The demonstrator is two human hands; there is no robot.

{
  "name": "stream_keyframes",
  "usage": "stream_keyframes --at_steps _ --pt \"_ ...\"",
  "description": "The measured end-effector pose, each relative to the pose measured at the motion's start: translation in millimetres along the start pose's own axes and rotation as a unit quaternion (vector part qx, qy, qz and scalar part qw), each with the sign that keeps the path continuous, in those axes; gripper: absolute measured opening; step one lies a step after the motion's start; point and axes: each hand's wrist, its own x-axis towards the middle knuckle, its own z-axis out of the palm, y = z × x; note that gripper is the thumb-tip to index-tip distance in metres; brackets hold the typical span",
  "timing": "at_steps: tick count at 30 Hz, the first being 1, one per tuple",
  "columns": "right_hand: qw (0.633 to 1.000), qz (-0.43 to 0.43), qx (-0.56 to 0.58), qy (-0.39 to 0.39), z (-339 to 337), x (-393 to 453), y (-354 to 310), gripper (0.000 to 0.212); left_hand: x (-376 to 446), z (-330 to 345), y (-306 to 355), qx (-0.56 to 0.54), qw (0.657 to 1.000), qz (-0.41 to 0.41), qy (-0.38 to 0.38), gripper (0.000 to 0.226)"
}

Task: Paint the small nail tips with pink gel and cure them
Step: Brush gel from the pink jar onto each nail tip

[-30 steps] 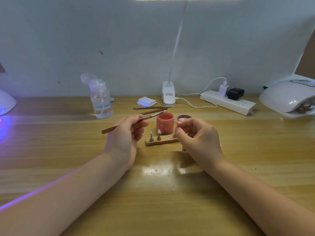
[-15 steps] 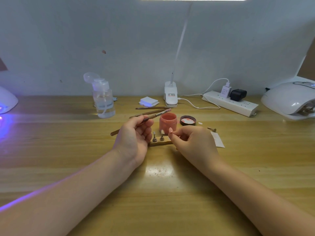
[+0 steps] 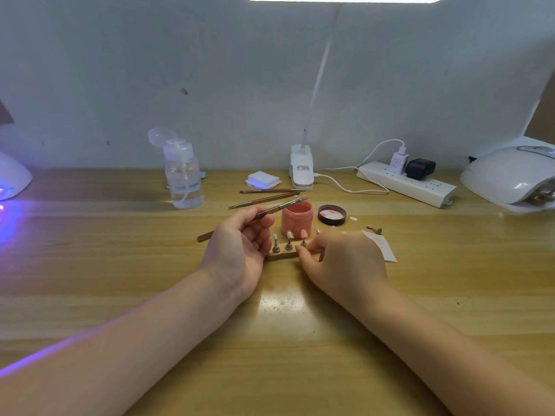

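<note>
Item 1: left hand (image 3: 240, 247). I see it holding the gel brush (image 3: 270, 209) between thumb and curled fingers, bristle end raised over the jar and pointing right, handle end sticking out to the left.

Item 2: right hand (image 3: 339, 259). Its fingertips are at the right end of the wooden holder strip (image 3: 282, 255); I read it as pinching or steadying that strip, though the exact contact is hidden by the fingers.

Item 3: nail tips on stands (image 3: 289, 240). I count three small stands upright on the strip, between my two hands. The right one carries a pink tip (image 3: 304, 234); the other two look pale, and I cannot tell whether they are coated. One further stand (image 3: 374, 229) lies loose on the desk, near the paper slip (image 3: 381, 247).

Item 4: pink gel jar (image 3: 297, 216), open, just behind the strip; its lid (image 3: 332, 214) lies beside it to the right.

Item 5: curing lamp (image 3: 510, 178), far right, well apart from the strip. A second lamp (image 3: 12, 178) glows violet at far left.

Status, my judgement: painting is partly done, one tip coloured at least; the remaining tips and all curing appear outstanding.
</note>
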Motion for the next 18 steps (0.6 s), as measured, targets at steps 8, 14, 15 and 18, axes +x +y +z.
stream_keyframes --at_steps 8,14,15,18 --pt "0.999 -0.018 -0.033 -0.005 2.0 -0.1 -5.8 0.032 -7.1 3.8 -4.7 -0.008 1.0 -0.011 -0.012 0.021" --pt "0.997 -0.057 -0.041 -0.018 3.4 1.8 -5.3 0.032 -9.4 5.4 -4.1 -0.011 1.0 -0.012 -0.012 0.019" --pt "0.997 -0.064 -0.04 -0.014 3.4 1.7 -5.0 0.031 -9.7 5.6 -4.2 -0.01 1.0 -0.013 -0.011 0.019" --pt "0.997 -0.08 -0.022 -0.002 3.5 0.8 -4.0 0.028 -10.0 5.9 -3.6 -0.012 1.0 -0.013 -0.009 0.02"
